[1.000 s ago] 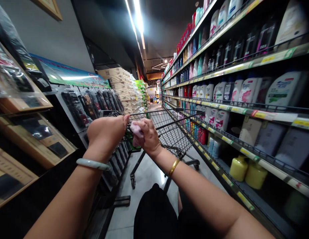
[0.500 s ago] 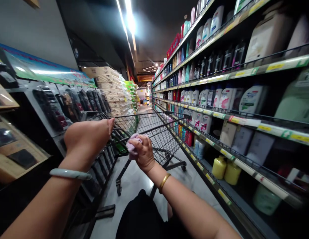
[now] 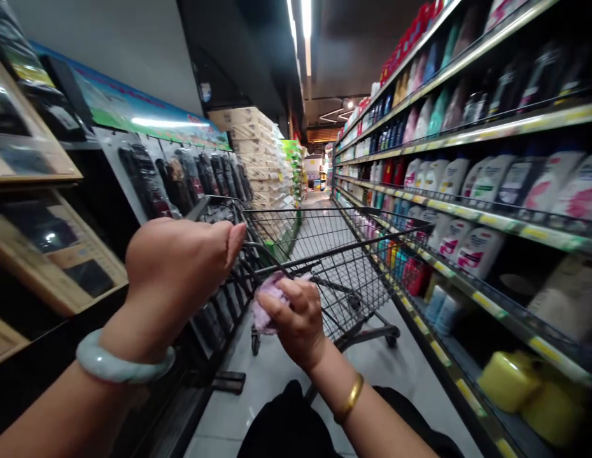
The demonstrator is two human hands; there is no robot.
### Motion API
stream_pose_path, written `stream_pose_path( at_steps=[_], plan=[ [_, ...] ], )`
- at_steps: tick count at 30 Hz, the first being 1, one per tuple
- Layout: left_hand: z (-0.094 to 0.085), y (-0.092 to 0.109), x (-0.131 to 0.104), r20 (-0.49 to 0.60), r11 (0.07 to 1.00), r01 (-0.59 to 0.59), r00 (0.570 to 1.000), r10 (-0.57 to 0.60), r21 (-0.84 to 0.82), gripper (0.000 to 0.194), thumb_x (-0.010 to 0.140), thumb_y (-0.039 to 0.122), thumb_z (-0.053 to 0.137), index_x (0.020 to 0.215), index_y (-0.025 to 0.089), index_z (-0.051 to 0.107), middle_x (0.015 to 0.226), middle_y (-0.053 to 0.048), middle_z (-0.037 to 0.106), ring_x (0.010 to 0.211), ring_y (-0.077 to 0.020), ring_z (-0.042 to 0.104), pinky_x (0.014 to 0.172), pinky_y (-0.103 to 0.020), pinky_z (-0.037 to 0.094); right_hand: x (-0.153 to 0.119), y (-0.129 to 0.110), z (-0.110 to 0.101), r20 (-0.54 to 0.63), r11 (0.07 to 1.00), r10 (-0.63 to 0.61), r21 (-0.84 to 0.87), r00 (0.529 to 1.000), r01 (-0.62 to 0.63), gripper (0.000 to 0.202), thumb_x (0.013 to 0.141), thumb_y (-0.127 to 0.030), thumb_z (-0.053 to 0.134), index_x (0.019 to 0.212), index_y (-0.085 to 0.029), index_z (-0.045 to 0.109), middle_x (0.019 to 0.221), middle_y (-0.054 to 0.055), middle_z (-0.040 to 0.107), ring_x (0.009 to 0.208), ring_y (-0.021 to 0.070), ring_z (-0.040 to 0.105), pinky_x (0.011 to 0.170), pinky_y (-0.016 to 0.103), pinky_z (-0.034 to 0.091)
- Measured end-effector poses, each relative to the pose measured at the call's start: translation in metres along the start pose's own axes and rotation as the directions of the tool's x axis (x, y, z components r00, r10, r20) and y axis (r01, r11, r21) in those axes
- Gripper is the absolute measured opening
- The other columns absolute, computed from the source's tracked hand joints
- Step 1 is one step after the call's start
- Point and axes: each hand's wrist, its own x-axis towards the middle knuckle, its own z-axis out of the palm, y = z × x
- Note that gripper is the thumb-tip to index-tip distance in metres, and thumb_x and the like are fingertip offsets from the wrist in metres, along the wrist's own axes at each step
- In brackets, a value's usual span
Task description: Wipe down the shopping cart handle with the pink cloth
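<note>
My right hand (image 3: pixel 298 318) is closed round a crumpled pale purple cloth (image 3: pixel 268 306), a gold bangle on that wrist. It is in front of the near end of a black wire shopping cart (image 3: pixel 341 245); whether it also touches the cart cannot be told. To the left is my left hand (image 3: pixel 186 261), sharply bent at the wrist, with a pale green bangle (image 3: pixel 119 362) behind it. Its fingers look curled in, with one fingertip at the far edge; anything inside them is hidden. The cart's frame lies just beyond this hand. No goods show in its basket.
Shelves of shampoo bottles (image 3: pixel 477 248) run along the right, with yellow jars (image 3: pixel 508 381) low down. On the left are hanging black packs (image 3: pixel 143 181), a boxed display (image 3: pixel 62 248) and stacked cartons (image 3: pixel 253 152). A tiled aisle (image 3: pixel 317 229) stretches ahead.
The view has turned left, so shelves and cart sit further right. Both hands appear further right and nearer to me. The right hand keeps hold of the cloth.
</note>
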Motion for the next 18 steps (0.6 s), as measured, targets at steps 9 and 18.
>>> stream_pose_path(
  at_steps=[9, 18],
  plan=[
    [-0.011, 0.043, 0.035, 0.052, 0.958, -0.203, 0.975, 0.218, -0.204, 0.049, 0.108, 0.051, 0.040, 0.080, 0.023, 0.069, 0.083, -0.006, 0.072, 0.080, -0.0270, 0.066, 0.072, -0.039, 0.037, 0.032, -0.003, 0.006, -0.008, 0.997, 0.075, 0.024, 0.997, -0.075, 0.025, 0.102, -0.032, 0.063, 0.123, -0.026, 0.073, 0.119, 0.009, 0.068, 0.097, 0.0233, 0.060, 0.082, 0.040, 0.053],
    [0.039, 0.064, 0.028, 0.195, 0.924, -0.340, 0.908, 0.371, -0.174, 0.052, 0.107, 0.035, 0.050, 0.061, 0.019, 0.070, 0.060, -0.007, 0.067, 0.059, -0.0221, 0.057, 0.061, -0.038, 0.017, -0.010, 0.013, 0.016, -0.039, 0.971, 0.203, 0.135, 0.979, -0.196, 0.026, 0.097, -0.012, 0.062, 0.121, -0.018, 0.070, 0.125, 0.014, 0.064, 0.109, 0.0251, 0.062, 0.091, 0.042, 0.058]
  ],
)
